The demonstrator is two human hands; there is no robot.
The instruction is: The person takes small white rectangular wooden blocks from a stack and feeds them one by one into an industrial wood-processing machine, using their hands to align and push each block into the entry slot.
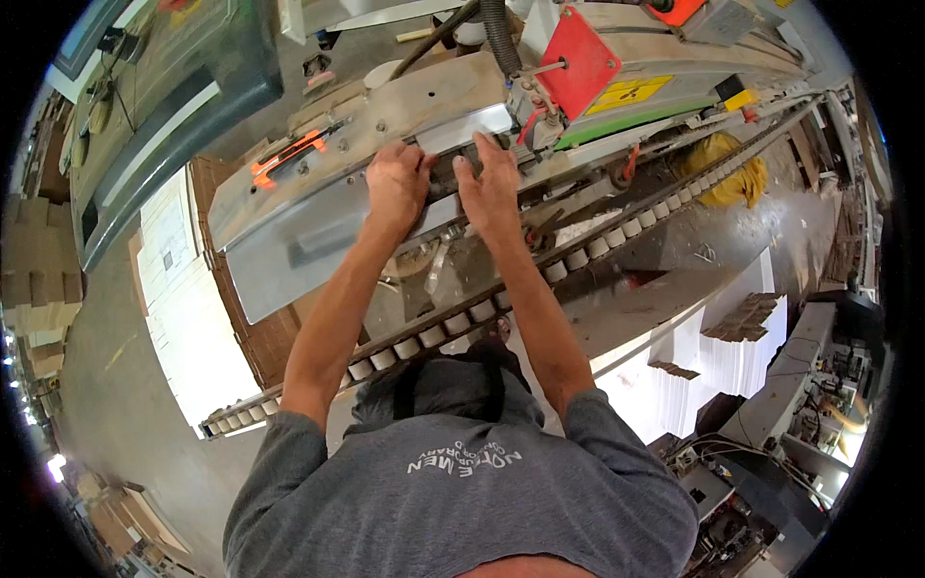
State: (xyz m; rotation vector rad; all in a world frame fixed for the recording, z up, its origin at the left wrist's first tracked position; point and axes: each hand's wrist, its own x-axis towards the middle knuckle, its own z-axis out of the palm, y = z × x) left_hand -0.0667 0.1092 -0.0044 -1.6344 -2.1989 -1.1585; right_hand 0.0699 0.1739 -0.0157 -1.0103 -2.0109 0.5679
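Both hands are at the gap between metal plates on a long machine. My left hand (397, 185) is closed, its fingertips curled down at a dark machine part (442, 181); what they pinch is hidden. To its right, my right hand (491, 191) touches the other side of that part, thumb and forefinger stretched apart. Beyond the hands lies a shiny metal strip (462, 130). A wide bare metal plate (289, 258) extends left from beneath my left hand. An orange-handled tool (289, 159) lies on the dusty bed (337, 183) farther left.
A row of white rollers (578, 259) runs diagonally between me and the machine. A red plate (576, 60) stands beside a ribbed hose (501, 39) at the far side. White panels (183, 279) are stacked at left, more boards (694, 376) at right. Yellow cloth (727, 169) lies beyond the rollers.
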